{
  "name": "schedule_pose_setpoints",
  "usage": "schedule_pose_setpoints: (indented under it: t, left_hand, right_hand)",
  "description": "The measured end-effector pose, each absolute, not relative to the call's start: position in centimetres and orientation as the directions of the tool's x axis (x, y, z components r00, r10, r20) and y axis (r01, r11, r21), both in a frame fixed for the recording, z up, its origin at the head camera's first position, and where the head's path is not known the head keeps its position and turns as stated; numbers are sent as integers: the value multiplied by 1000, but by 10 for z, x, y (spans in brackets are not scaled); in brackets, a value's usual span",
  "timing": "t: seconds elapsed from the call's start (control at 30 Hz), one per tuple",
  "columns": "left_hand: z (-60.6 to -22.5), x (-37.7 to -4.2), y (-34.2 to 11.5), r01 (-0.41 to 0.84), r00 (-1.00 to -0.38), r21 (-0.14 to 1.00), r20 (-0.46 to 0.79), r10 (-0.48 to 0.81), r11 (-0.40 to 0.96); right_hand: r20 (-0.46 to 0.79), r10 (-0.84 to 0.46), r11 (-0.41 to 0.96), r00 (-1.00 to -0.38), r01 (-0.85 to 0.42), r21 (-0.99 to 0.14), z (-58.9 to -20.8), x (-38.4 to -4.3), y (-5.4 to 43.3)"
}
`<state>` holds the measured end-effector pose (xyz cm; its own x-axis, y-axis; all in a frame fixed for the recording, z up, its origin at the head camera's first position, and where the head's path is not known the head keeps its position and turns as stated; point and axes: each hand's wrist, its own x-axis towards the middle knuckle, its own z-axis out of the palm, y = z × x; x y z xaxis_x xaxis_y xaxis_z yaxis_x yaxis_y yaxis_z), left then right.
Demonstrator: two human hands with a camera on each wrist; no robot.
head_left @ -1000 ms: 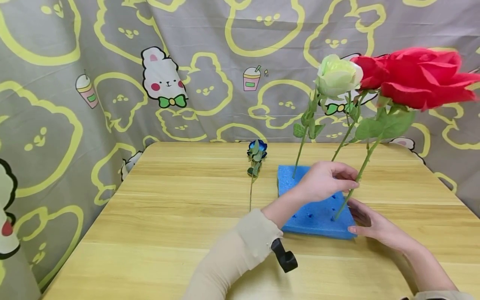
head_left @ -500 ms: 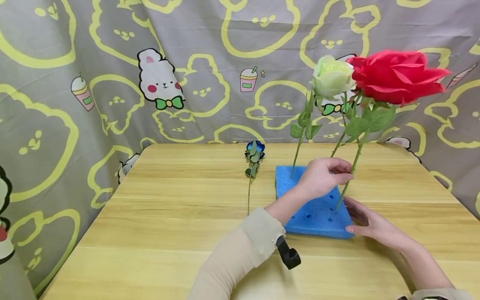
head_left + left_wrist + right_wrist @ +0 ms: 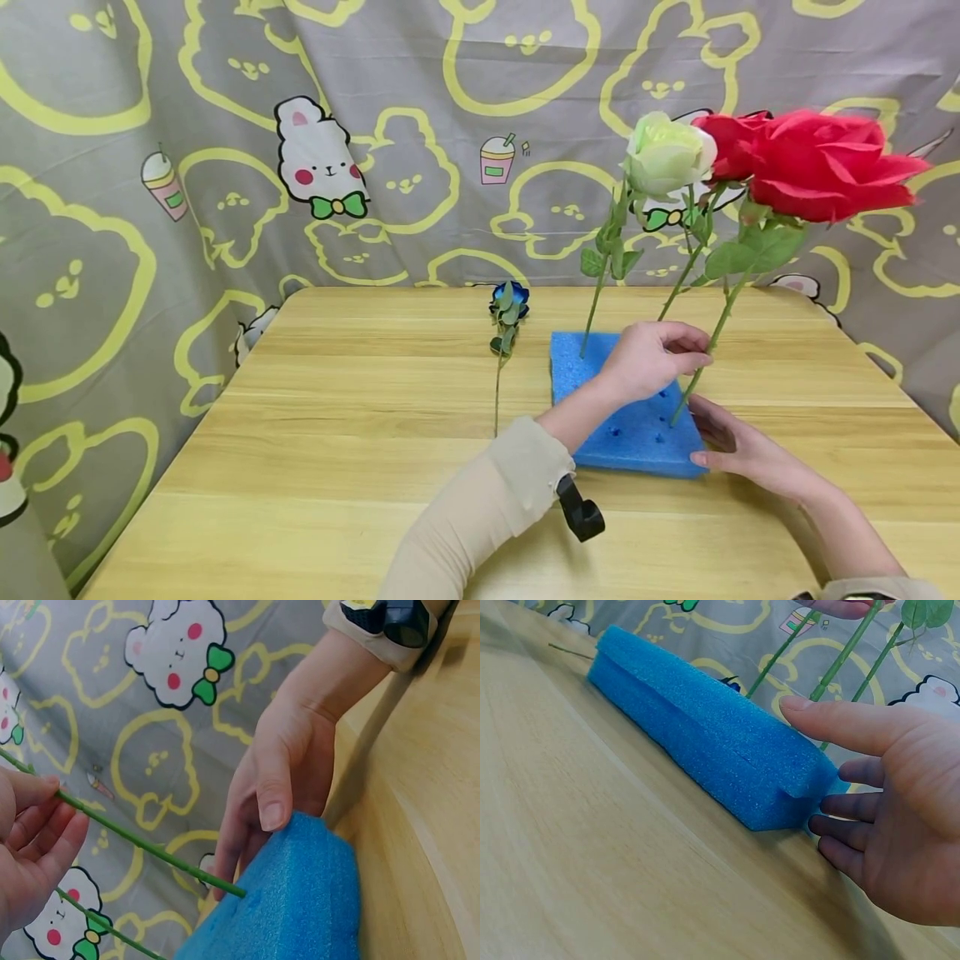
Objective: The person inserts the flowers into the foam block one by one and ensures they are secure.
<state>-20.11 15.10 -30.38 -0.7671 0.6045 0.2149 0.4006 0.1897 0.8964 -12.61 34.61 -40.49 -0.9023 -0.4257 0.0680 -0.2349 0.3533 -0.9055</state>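
Observation:
My left hand (image 3: pixel 648 362) pinches the green stem of the large red rose (image 3: pixel 832 167) between thumb and fingers. The rose leans right, its stem's lower end in a blue foam block (image 3: pixel 622 457); the left wrist view shows the stem (image 3: pixel 150 847) entering the foam. My right hand (image 3: pixel 746 446) holds the block's right edge, thumb at the near corner and fingers along the side, as the right wrist view also shows. A pale green-white rose (image 3: pixel 667 157) stands in the block's far left part. Behind the large bloom is another red rose (image 3: pixel 727 146), its stem base hidden.
A blue rose (image 3: pixel 512 300) lies on the wooden table (image 3: pixel 315 433), left of the block. Several small holes mark the foam's top. A patterned curtain (image 3: pixel 420 75) hangs behind the table. A black strap (image 3: pixel 581 512) dangles from the left sleeve.
The large red rose first swung left, covering the red rose behind, then tilted back right with my left hand still pinching its stem. My right hand stayed at the foam block.

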Motion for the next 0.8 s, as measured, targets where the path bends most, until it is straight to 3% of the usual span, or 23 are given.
schedule_pose_setpoints:
  t: [0.8]
  left_hand:
    - [-307, -200, 149, 402, -763, 876, 161, 625, 265]
  right_hand:
    - [25, -404, 375, -914, -191, -907, -405, -125, 345]
